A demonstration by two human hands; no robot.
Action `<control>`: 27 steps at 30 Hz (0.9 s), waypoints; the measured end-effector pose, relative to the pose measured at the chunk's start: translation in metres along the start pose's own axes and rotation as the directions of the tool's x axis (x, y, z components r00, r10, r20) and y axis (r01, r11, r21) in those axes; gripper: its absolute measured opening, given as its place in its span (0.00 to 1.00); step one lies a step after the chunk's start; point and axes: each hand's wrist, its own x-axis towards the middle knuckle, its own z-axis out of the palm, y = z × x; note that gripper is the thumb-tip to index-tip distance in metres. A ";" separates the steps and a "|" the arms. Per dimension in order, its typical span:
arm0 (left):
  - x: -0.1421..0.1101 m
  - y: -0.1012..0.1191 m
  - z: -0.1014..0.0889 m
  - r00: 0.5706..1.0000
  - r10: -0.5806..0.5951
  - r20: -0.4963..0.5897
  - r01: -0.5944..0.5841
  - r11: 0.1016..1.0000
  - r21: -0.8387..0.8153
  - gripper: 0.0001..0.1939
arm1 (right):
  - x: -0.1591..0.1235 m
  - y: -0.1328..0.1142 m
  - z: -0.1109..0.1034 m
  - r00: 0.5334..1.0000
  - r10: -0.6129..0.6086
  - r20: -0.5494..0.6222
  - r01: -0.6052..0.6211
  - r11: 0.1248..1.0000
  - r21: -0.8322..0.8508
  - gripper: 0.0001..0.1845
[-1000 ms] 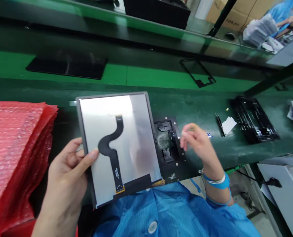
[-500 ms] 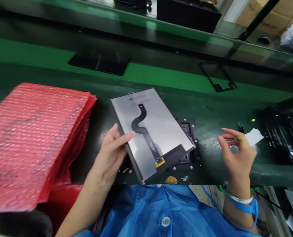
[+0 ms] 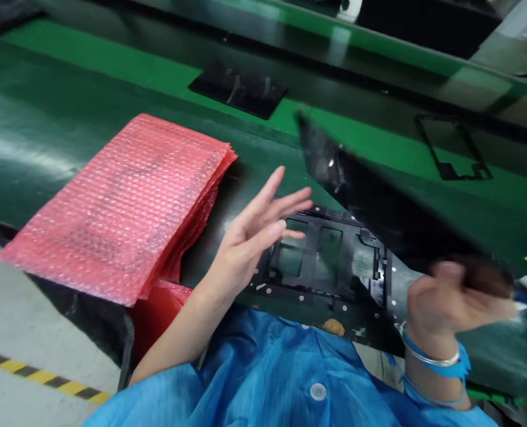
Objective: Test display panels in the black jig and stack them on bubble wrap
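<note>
Head view: right hand (image 3: 456, 302) pinches dark panel (image 3: 392, 207) at its lower end, panel tilted, raised above counter (image 3: 50, 118) | left hand (image 3: 263, 225), fingers spread, holds nothing, over black frame (image 3: 329, 255) near counter's front edge | red bubble bags (image 3: 130, 201) stacked left of frame, at same edge

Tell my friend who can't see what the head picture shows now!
A person's right hand grips a tilted, blurry dark panel above a green bench. The empty left hand hovers near a black frame, and red bubble-wrap bags are piled at left.
</note>
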 end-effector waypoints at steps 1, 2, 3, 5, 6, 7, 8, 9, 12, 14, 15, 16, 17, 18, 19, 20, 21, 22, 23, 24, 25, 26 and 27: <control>0.001 -0.002 -0.012 0.997 0.069 -0.035 -0.066 0.994 0.083 0.34 | 0.003 0.005 0.000 0.980 0.048 -0.194 -0.035 0.997 0.071 0.11; 0.001 -0.006 -0.024 0.990 0.127 -0.066 -0.114 0.979 0.172 0.34 | 0.006 0.011 0.000 0.931 0.113 -0.347 -0.061 0.986 0.158 0.10; 0.001 -0.010 -0.037 0.983 0.162 -0.089 -0.135 0.957 0.256 0.33 | 0.007 0.016 -0.001 0.876 0.222 -0.429 -0.119 0.960 0.254 0.10; -0.002 -0.020 -0.059 0.984 0.142 -0.111 -0.088 0.914 0.395 0.34 | 0.007 0.025 -0.003 0.806 0.475 -0.355 -0.337 0.859 0.385 0.13; -0.005 -0.025 -0.068 0.989 0.103 -0.109 -0.043 0.889 0.455 0.34 | 0.006 0.029 -0.005 0.766 0.575 -0.288 -0.446 0.798 0.405 0.14; -0.008 -0.029 -0.075 0.994 0.058 -0.093 -0.002 0.859 0.512 0.35 | 0.003 0.031 -0.007 0.721 0.652 -0.236 -0.538 0.740 0.403 0.14; -0.012 -0.033 -0.079 0.998 0.011 -0.064 0.027 0.823 0.568 0.37 | 0.000 0.033 -0.008 0.676 0.713 -0.187 -0.617 0.686 0.384 0.15; -0.015 -0.036 -0.082 0.999 -0.034 -0.019 0.039 0.780 0.625 0.40 | -0.002 0.033 -0.009 0.636 0.759 -0.142 -0.682 0.639 0.356 0.16; -0.024 -0.042 -0.083 0.980 -0.131 0.148 -0.028 0.651 0.758 0.44 | -0.008 0.030 -0.008 0.579 0.814 -0.049 -0.780 0.571 0.254 0.18; -0.028 -0.044 -0.081 0.962 -0.147 0.228 -0.100 0.590 0.802 0.44 | -0.010 0.025 -0.005 0.578 0.816 -0.015 -0.797 0.568 0.205 0.18; -0.029 -0.046 -0.080 0.958 -0.141 0.250 -0.130 0.563 0.816 0.44 | -0.010 0.023 -0.004 0.573 0.819 -0.002 -0.805 0.564 0.186 0.18; -0.030 -0.047 -0.079 0.956 -0.132 0.263 -0.155 0.537 0.830 0.43 | -0.010 0.021 -0.003 0.564 0.826 0.008 -0.815 0.555 0.169 0.18; -0.031 -0.048 -0.079 0.955 -0.125 0.269 -0.171 0.510 0.843 0.43 | -0.010 0.020 -0.002 0.553 0.833 0.017 -0.825 0.544 0.153 0.17; -0.032 -0.049 -0.079 0.956 -0.118 0.270 -0.182 0.484 0.856 0.43 | -0.010 0.019 -0.001 0.544 0.839 0.020 -0.832 0.537 0.140 0.17; -0.032 -0.051 -0.078 0.956 -0.114 0.271 -0.190 0.462 0.866 0.43 | -0.011 0.018 -0.001 0.539 0.842 0.020 -0.836 0.533 0.130 0.17; -0.033 -0.052 -0.078 0.956 -0.112 0.270 -0.195 0.443 0.875 0.43 | -0.011 0.018 -0.001 0.537 0.844 0.018 -0.838 0.531 0.124 0.17; -0.033 -0.053 -0.078 0.957 -0.110 0.268 -0.197 0.429 0.882 0.43 | -0.011 0.018 -0.001 0.537 0.843 0.013 -0.838 0.532 0.119 0.17; -0.033 -0.054 -0.078 0.958 -0.109 0.265 -0.198 0.417 0.887 0.43 | -0.011 0.018 -0.001 0.539 0.842 0.008 -0.837 0.535 0.113 0.16; -0.034 -0.054 -0.077 0.959 -0.108 0.262 -0.197 0.408 0.891 0.43 | -0.011 0.019 -0.001 0.541 0.841 0.003 -0.836 0.538 0.108 0.16; -0.034 -0.055 -0.077 0.960 -0.108 0.259 -0.196 0.402 0.895 0.42 | -0.011 0.019 -0.001 0.547 0.837 0.002 -0.833 0.544 0.103 0.17; -0.034 -0.056 -0.076 0.961 -0.108 0.255 -0.194 0.396 0.897 0.42 | -0.011 0.020 -0.001 0.557 0.830 0.002 -0.826 0.554 0.098 0.17; -0.034 -0.056 -0.075 0.962 -0.105 0.252 -0.193 0.391 0.900 0.42 | -0.012 0.021 -0.001 0.567 0.824 0.003 -0.820 0.564 0.094 0.17; -0.034 -0.056 -0.075 0.963 -0.102 0.249 -0.192 0.387 0.902 0.42 | -0.012 0.021 -0.001 0.574 0.819 0.003 -0.815 0.571 0.095 0.17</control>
